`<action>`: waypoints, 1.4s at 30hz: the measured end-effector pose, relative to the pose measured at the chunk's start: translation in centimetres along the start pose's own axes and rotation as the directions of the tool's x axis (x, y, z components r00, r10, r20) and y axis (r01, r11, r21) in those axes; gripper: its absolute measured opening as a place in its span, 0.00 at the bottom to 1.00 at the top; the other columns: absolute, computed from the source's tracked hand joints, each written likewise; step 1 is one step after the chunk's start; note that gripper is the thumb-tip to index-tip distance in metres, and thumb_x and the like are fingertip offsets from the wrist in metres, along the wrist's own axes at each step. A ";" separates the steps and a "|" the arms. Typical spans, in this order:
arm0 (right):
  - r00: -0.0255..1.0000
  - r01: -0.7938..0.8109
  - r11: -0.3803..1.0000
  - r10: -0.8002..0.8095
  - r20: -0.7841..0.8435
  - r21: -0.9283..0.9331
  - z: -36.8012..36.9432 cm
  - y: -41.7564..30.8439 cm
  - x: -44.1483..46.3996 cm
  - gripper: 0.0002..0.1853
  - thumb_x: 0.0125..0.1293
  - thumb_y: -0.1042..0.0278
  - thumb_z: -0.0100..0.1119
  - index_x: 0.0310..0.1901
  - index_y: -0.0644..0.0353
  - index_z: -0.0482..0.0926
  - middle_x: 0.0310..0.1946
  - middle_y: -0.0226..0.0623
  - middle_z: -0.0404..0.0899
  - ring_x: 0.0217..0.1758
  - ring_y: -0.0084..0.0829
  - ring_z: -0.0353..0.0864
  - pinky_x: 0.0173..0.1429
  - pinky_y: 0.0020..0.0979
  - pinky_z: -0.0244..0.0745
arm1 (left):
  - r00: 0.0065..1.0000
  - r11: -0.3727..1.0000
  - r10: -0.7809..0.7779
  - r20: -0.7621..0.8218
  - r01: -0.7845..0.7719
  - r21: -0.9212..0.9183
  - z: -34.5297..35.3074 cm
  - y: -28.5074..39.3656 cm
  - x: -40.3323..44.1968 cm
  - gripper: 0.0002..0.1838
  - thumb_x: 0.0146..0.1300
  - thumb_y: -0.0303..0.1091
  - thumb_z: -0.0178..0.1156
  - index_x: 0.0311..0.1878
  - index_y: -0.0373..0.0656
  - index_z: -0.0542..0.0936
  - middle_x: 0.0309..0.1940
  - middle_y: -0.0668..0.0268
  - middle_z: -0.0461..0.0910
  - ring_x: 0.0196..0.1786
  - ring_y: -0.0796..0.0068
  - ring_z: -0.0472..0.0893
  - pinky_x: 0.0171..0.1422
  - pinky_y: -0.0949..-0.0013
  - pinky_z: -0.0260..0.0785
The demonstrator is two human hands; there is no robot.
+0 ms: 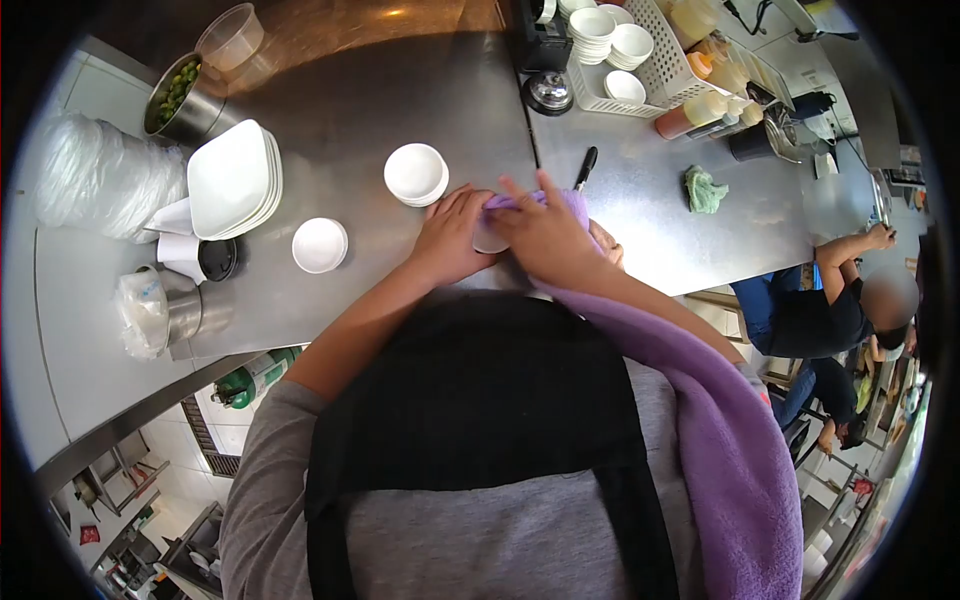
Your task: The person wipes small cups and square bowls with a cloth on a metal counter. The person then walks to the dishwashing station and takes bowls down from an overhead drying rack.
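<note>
Bowl [489, 241] mid-frame, clasped in our left hand [458, 238]; our right hand [550, 238] on towel [705, 390], grip blurred, can't tell. Wiping seems unfinished; whether stacked bowls [416, 175], upper centre, are done, unclear.

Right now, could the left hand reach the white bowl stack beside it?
Probably yes: the stacked bowls sit right beside the left hand, nothing between, though it seems occupied with another bowl.

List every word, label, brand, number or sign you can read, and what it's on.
No text can be read anywhere.
Green container below the counter: any markings are too small and blurred.
Black marker: any lettering is too small.
Reddish squeeze bottle: none legible.
Purple towel: no lettering visible.
</note>
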State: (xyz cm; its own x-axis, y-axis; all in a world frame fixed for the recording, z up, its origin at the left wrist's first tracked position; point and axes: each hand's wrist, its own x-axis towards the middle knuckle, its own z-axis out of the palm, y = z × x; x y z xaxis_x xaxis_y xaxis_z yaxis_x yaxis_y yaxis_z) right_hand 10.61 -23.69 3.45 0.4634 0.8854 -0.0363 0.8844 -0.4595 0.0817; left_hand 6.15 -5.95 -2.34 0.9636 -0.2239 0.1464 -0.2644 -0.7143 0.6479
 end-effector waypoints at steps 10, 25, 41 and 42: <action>0.862 -0.303 -0.323 0.308 0.402 0.897 -2.0 4.8 -1.4 0.23 0.56 0.82 0.39 0.54 0.64 0.76 0.52 0.44 0.77 0.53 0.37 0.79 0.61 0.35 0.72 | 0.998 0.986 0.054 -0.044 -0.060 -0.156 -1.3 0.8 0.6 0.45 0.43 0.48 0.75 0.61 0.42 0.62 0.63 0.49 0.64 0.67 0.52 0.64 0.72 0.55 0.53; 0.663 0.104 0.388 0.659 -0.354 0.916 -6.1 -1.8 3.2 0.30 0.60 0.61 0.55 0.65 0.58 0.66 0.66 0.47 0.62 0.71 0.46 0.58 0.73 0.51 0.47 | 0.917 -0.300 -0.267 0.296 0.212 -0.930 -6.4 11.3 2.5 0.44 0.65 0.72 0.30 0.72 0.46 0.55 0.70 0.64 0.58 0.72 0.69 0.57 0.75 0.64 0.50; 0.876 0.027 0.089 0.478 -0.067 0.996 -5.3 -5.8 2.2 0.33 0.72 0.63 0.45 0.71 0.68 0.46 0.71 0.56 0.49 0.76 0.45 0.45 0.76 0.33 0.42 | 0.802 0.419 -0.527 -0.280 -0.041 -0.907 -5.4 6.8 3.8 0.33 0.73 0.58 0.34 0.74 0.49 0.51 0.70 0.59 0.55 0.71 0.66 0.57 0.73 0.66 0.49; 0.868 0.033 0.179 0.483 -0.117 0.983 -5.8 -5.6 1.8 0.30 0.70 0.66 0.48 0.69 0.70 0.53 0.64 0.59 0.61 0.70 0.44 0.60 0.72 0.33 0.53 | 0.826 0.528 -0.471 -0.309 -0.017 -0.849 -6.3 6.1 3.9 0.31 0.73 0.55 0.39 0.72 0.48 0.55 0.67 0.59 0.58 0.68 0.66 0.60 0.71 0.65 0.52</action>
State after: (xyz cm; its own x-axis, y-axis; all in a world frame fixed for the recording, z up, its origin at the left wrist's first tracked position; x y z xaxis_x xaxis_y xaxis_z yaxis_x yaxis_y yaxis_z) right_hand 6.15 -19.07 8.73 0.8229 0.5545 0.1242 0.2279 -0.1218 -0.9660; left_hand 8.58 -6.98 6.87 0.9332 0.3563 0.0474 -0.1218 0.1894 0.9743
